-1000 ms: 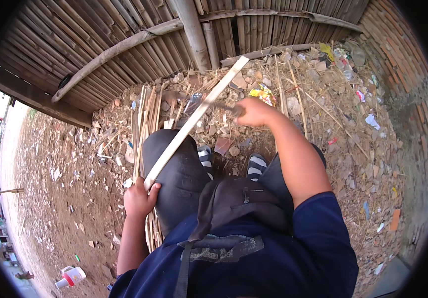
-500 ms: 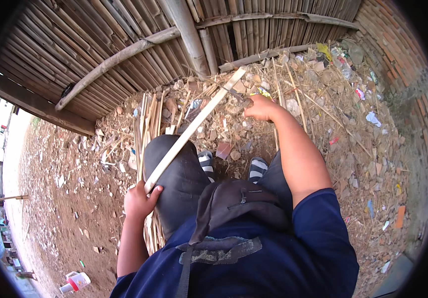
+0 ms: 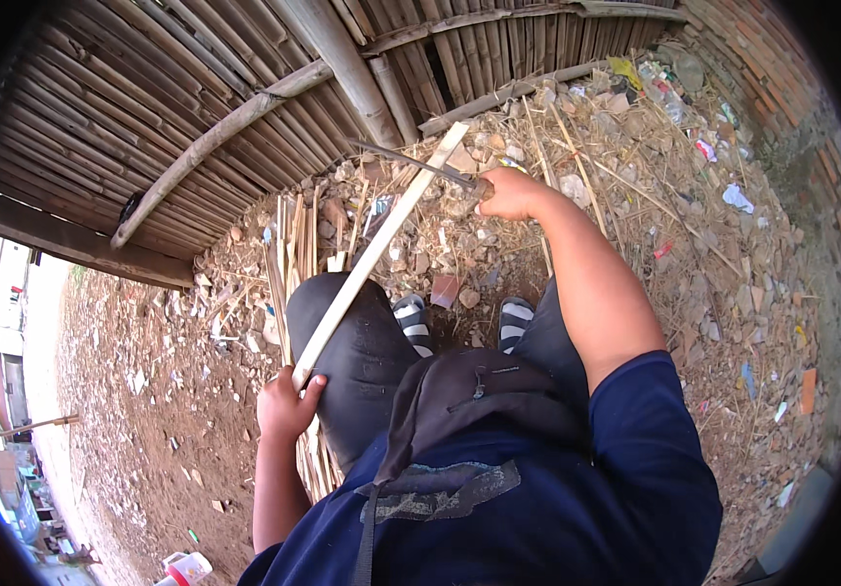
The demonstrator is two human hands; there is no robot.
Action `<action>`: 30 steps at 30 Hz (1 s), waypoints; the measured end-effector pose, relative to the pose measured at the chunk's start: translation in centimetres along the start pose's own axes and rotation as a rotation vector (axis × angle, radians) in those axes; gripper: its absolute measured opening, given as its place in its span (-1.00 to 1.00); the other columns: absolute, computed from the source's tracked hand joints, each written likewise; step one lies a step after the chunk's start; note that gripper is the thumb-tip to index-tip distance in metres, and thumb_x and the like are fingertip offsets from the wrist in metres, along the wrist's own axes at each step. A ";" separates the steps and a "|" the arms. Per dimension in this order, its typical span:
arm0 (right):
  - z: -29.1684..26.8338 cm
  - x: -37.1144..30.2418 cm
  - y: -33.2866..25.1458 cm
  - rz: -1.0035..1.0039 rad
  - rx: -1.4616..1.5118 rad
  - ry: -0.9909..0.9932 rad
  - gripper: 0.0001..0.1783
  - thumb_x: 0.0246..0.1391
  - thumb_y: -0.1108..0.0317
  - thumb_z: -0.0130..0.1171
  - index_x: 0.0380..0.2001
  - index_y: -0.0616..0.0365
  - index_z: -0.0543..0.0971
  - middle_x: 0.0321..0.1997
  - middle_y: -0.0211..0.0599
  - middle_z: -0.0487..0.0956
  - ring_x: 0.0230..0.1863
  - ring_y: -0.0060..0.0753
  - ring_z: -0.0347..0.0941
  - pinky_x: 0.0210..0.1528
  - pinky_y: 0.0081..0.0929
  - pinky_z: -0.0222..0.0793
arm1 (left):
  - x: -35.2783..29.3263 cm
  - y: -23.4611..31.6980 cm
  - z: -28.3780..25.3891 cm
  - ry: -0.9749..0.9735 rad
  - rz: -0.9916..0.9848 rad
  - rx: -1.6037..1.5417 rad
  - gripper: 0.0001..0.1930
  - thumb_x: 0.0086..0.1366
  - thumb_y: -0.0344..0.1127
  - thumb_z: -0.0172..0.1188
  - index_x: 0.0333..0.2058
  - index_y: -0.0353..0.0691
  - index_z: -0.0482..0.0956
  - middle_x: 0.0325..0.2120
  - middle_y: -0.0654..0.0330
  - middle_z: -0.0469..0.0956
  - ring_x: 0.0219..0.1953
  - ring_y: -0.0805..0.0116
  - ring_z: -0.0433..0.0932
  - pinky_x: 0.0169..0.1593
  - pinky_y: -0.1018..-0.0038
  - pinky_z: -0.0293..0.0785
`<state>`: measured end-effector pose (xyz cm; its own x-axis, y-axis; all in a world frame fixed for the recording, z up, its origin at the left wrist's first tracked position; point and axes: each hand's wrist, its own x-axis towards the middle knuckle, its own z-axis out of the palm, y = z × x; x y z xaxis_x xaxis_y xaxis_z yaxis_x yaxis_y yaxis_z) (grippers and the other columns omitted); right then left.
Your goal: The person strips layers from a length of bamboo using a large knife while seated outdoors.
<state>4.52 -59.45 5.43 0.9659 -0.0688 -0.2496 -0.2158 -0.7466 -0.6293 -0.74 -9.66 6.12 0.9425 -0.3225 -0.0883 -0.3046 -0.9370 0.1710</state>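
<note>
My left hand [image 3: 287,403] is closed around the near end of a long pale bamboo strip [image 3: 371,256], beside my left knee. The strip slants up and away over the knee toward the fence. Gripped in my right hand [image 3: 515,195] is a knife [image 3: 391,152] with a long, thin dark blade; most of its handle is hidden in the fist. The blade points left and crosses the strip close to its far end. Whether the edge touches the strip I cannot tell.
More split strips [image 3: 295,234] lie in a bundle beside my left leg. A bamboo slat wall [image 3: 235,107] rises ahead, and a brick wall [image 3: 762,68] stands at the right. Stones and litter cover the ground. A white and red container [image 3: 186,568] sits at lower left.
The knife's blade has swung out and now reaches left past the strip, more of it showing. The view has shifted slightly; my left hand keeps its hold on the strip.
</note>
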 end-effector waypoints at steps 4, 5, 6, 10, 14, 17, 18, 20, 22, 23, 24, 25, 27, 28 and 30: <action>0.2 -0.5 -1.6 0.016 -0.044 0.095 -0.60 -0.05 0.16 0.35 -0.16 0.14 0.63 -0.21 -0.04 0.67 -0.11 -0.02 0.62 -0.03 -0.14 0.51 | -0.2 0.1 0.1 0.027 0.010 0.008 -0.35 0.26 0.30 0.21 -0.39 -0.35 0.51 -0.56 -0.18 0.60 -0.41 -0.24 0.64 -0.31 -0.02 0.54; 0.2 -1.0 -2.4 0.017 -0.059 0.117 -0.62 -0.04 0.16 0.33 -0.17 0.13 0.63 -0.21 -0.05 0.67 -0.10 -0.03 0.62 -0.03 -0.14 0.51 | -0.3 0.0 0.1 0.029 0.008 0.012 -0.35 0.27 0.30 0.21 -0.38 -0.35 0.51 -0.56 -0.18 0.60 -0.42 -0.24 0.64 -0.32 -0.02 0.54; 0.1 -2.0 -3.8 0.034 -0.154 0.125 -0.71 0.01 0.20 0.30 -0.20 0.07 0.64 -0.24 -0.12 0.68 -0.12 -0.10 0.64 -0.04 -0.11 0.53 | -0.4 0.1 0.2 0.031 0.006 0.013 -0.35 0.27 0.30 0.20 -0.38 -0.35 0.51 -0.56 -0.18 0.60 -0.42 -0.25 0.64 -0.33 -0.02 0.54; 0.9 -4.3 -7.9 -0.053 -0.296 -0.002 -0.83 0.04 0.26 0.29 -0.28 -0.01 0.66 -0.30 -0.24 0.68 -0.21 -0.20 0.65 -0.12 -0.11 0.55 | -0.6 0.3 0.3 0.033 -0.004 0.010 -0.36 0.28 0.28 0.20 -0.39 -0.35 0.50 -0.57 -0.19 0.59 -0.44 -0.26 0.63 -0.36 -0.03 0.52; 1.8 -2.4 -6.0 -0.141 -0.102 -0.174 -0.84 -0.02 0.27 0.31 -0.34 0.02 0.66 -0.35 -0.20 0.68 -0.25 -0.14 0.64 -0.17 -0.19 0.54 | -0.5 -1.3 2.2 0.077 0.053 -0.085 -0.38 0.29 0.26 0.20 -0.39 -0.34 0.47 -0.59 -0.19 0.58 -0.46 -0.26 0.62 -0.40 -0.04 0.50; 0.8 1.4 -0.7 0.041 -0.049 0.012 -0.78 -0.05 0.27 0.32 -0.33 0.14 0.65 -0.30 -0.05 0.68 -0.21 -0.04 0.63 -0.11 -0.18 0.52 | -0.2 -0.9 1.9 0.070 0.036 -0.046 -0.40 0.30 0.25 0.19 -0.39 -0.33 0.47 -0.58 -0.19 0.58 -0.46 -0.26 0.62 -0.38 -0.04 0.51; 0.4 1.5 -0.2 0.045 -0.047 0.072 -0.77 -0.04 0.27 0.32 -0.32 0.15 0.64 -0.28 -0.04 0.68 -0.20 -0.03 0.63 -0.11 -0.18 0.53 | -0.1 -0.3 1.0 0.056 0.021 -0.020 -0.40 0.30 0.24 0.19 -0.39 -0.33 0.47 -0.58 -0.19 0.59 -0.46 -0.27 0.62 -0.38 -0.05 0.52; 1.4 1.3 0.5 0.062 -0.015 0.186 -0.75 -0.04 0.26 0.30 -0.31 0.17 0.64 -0.24 -0.03 0.68 -0.19 -0.01 0.63 -0.10 -0.17 0.54 | -0.3 0.5 -0.5 0.023 0.010 0.020 -0.39 0.30 0.24 0.20 -0.39 -0.35 0.47 -0.57 -0.20 0.59 -0.44 -0.28 0.62 -0.35 -0.05 0.53; 2.4 0.7 -2.4 -0.001 -0.031 0.080 -0.77 -0.03 0.26 0.29 -0.31 0.13 0.64 -0.24 -0.07 0.68 -0.17 -0.03 0.64 -0.10 -0.15 0.54 | -0.7 0.3 -0.7 0.015 -0.014 0.012 -0.39 0.31 0.24 0.19 -0.38 -0.35 0.48 -0.57 -0.20 0.59 -0.43 -0.28 0.63 -0.35 -0.05 0.53; 2.7 0.0 -4.1 -0.024 -0.044 0.026 -0.79 -0.03 0.26 0.28 -0.31 0.11 0.65 -0.24 -0.09 0.68 -0.16 -0.05 0.64 -0.10 -0.14 0.54 | -0.9 0.3 -0.4 0.007 -0.021 0.000 -0.39 0.31 0.24 0.19 -0.38 -0.35 0.48 -0.57 -0.20 0.59 -0.43 -0.27 0.63 -0.35 -0.05 0.53; 2.7 -1.2 -6.0 -0.065 -0.130 -0.043 -0.80 -0.02 0.27 0.28 -0.31 0.06 0.65 -0.26 -0.11 0.68 -0.15 -0.06 0.64 -0.09 -0.13 0.54 | -0.9 0.1 0.0 0.007 -0.016 0.011 -0.40 0.32 0.22 0.19 -0.36 -0.36 0.49 -0.57 -0.20 0.59 -0.42 -0.28 0.63 -0.34 -0.04 0.54; 2.8 -2.4 -7.4 -0.103 -0.217 -0.112 -0.82 -0.02 0.27 0.27 -0.31 0.02 0.66 -0.27 -0.14 0.68 -0.14 -0.08 0.64 -0.08 -0.12 0.53 | -1.0 0.1 0.5 0.020 -0.008 -0.021 -0.40 0.32 0.22 0.18 -0.36 -0.37 0.49 -0.56 -0.20 0.59 -0.42 -0.28 0.63 -0.33 -0.04 0.54; 2.5 -3.1 -7.6 -0.181 -0.308 -0.119 -0.83 -0.02 0.26 0.29 -0.29 -0.05 0.66 -0.31 -0.20 0.67 -0.15 -0.14 0.64 -0.08 -0.12 0.52 | -0.8 0.1 1.1 0.054 0.013 -0.079 -0.41 0.33 0.21 0.18 -0.35 -0.37 0.49 -0.56 -0.20 0.59 -0.41 -0.28 0.63 -0.32 -0.04 0.54; 2.1 -2.8 -6.7 -0.154 -0.247 -0.159 -0.82 -0.02 0.26 0.30 -0.29 -0.04 0.66 -0.31 -0.20 0.67 -0.16 -0.14 0.64 -0.08 -0.12 0.52 | -0.7 -0.1 1.2 0.046 0.029 -0.118 -0.41 0.33 0.21 0.17 -0.35 -0.36 0.48 -0.56 -0.20 0.58 -0.41 -0.28 0.63 -0.30 -0.04 0.53; 1.4 -1.3 -3.8 -0.050 -0.101 -0.158 -0.77 -0.01 0.24 0.32 -0.25 0.02 0.65 -0.31 -0.19 0.67 -0.19 -0.16 0.63 -0.07 -0.14 0.51 | -0.5 -0.5 1.5 0.037 0.024 -0.076 -0.42 0.33 0.21 0.17 -0.34 -0.35 0.49 -0.57 -0.19 0.58 -0.40 -0.28 0.63 -0.30 -0.05 0.53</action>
<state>3.91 -55.57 7.10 0.9389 0.0691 -0.3371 -0.1448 -0.8095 -0.5690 -1.30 -9.26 4.61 0.9398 -0.3383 -0.0473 -0.3172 -0.9158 0.2465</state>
